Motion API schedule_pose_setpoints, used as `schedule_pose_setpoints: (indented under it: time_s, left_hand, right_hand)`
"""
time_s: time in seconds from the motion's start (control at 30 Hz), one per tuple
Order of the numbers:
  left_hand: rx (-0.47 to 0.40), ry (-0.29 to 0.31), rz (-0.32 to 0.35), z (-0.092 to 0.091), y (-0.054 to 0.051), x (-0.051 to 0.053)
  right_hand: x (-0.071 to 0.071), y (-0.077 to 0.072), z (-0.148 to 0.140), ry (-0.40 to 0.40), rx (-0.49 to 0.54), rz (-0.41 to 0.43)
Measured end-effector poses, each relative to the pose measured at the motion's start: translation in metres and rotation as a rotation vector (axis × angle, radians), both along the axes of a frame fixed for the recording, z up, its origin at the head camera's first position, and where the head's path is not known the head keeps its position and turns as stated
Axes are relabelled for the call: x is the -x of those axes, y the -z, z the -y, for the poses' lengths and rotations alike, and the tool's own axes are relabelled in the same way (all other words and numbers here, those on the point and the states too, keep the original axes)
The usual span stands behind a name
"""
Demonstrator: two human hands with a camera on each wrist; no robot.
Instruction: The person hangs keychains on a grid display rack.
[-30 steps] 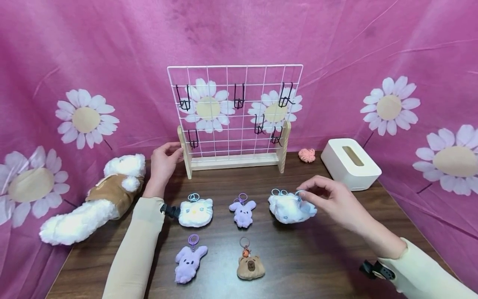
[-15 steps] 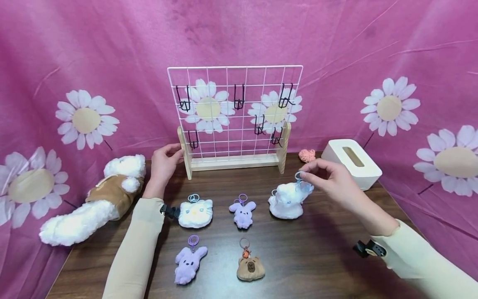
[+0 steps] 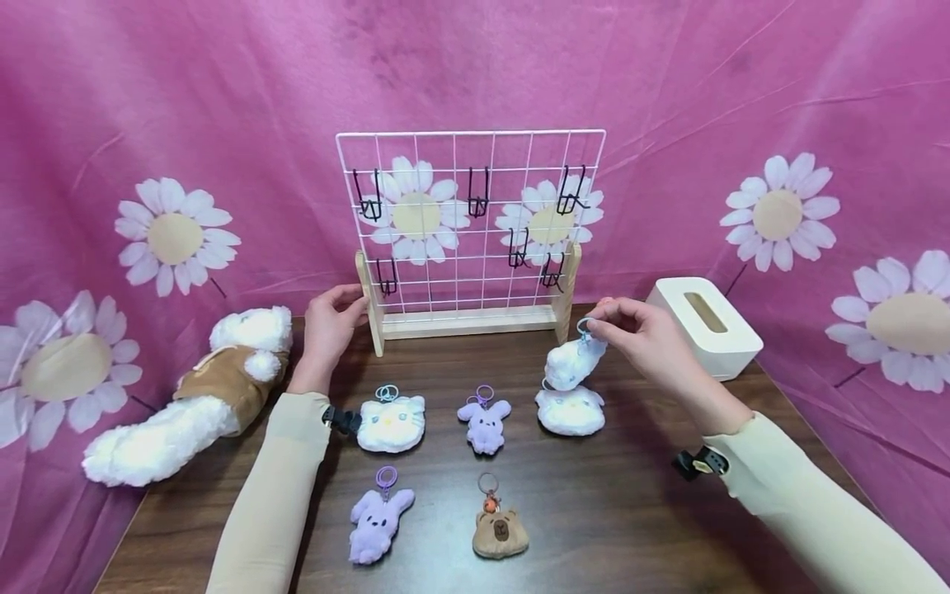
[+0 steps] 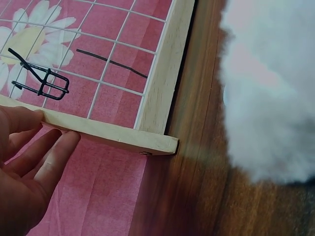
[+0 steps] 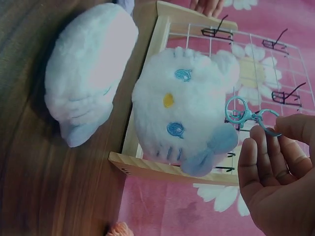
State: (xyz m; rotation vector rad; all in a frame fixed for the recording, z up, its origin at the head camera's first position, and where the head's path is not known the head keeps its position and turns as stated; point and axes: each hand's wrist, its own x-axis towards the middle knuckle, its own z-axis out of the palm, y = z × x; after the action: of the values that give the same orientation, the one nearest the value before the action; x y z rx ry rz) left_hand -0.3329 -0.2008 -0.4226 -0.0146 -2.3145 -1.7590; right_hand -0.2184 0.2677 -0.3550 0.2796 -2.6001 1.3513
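My right hand (image 3: 641, 334) pinches the light blue ring of a white plush cat keychain (image 5: 182, 103). The cat hangs from the ring, with blue eyes, a yellow nose and a blue bow. Beneath it on the table lies another white plush keychain (image 3: 571, 412). My left hand (image 3: 331, 326) holds the left wooden upright (image 4: 113, 132) of a white wire grid rack (image 3: 469, 223), thumb on one side and fingers on the other. Several black hooks (image 3: 478, 194) sit on the grid with nothing hung on them.
On the table lie a white cat keychain (image 3: 391, 423), purple rabbit keychains (image 3: 486, 427) and a brown capybara keychain (image 3: 500, 535). A white plush toy in brown clothing (image 3: 223, 375) lies at left. A white tissue box (image 3: 705, 322) stands at right. Pink daisy cloth (image 3: 245, 99) surrounds the table.
My right hand has lifted the cat keychain up and to the left, off the other white plush, towards the rack. My left hand stays at the rack's upright.
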Motion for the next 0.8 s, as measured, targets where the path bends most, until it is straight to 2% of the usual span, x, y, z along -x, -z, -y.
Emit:
schedule_pose_setpoints:
  time_s: [0.23,0.5,0.8]
  left_hand:
    - [-0.009,0.007,0.002,-0.002,0.001,0.000]
    - [-0.032,0.031,-0.003,0.002,0.002,0.001]
    - [-0.025,0.024,0.014,0.002,0.002,0.000]
  right_hand:
    - [0.021,0.010,-0.003,0.043,-0.027,0.015]
    - [0.044,0.021,-0.005,0.044,0.036,0.026]
    - [0.067,0.022,-0.003,0.027,0.076,0.053]
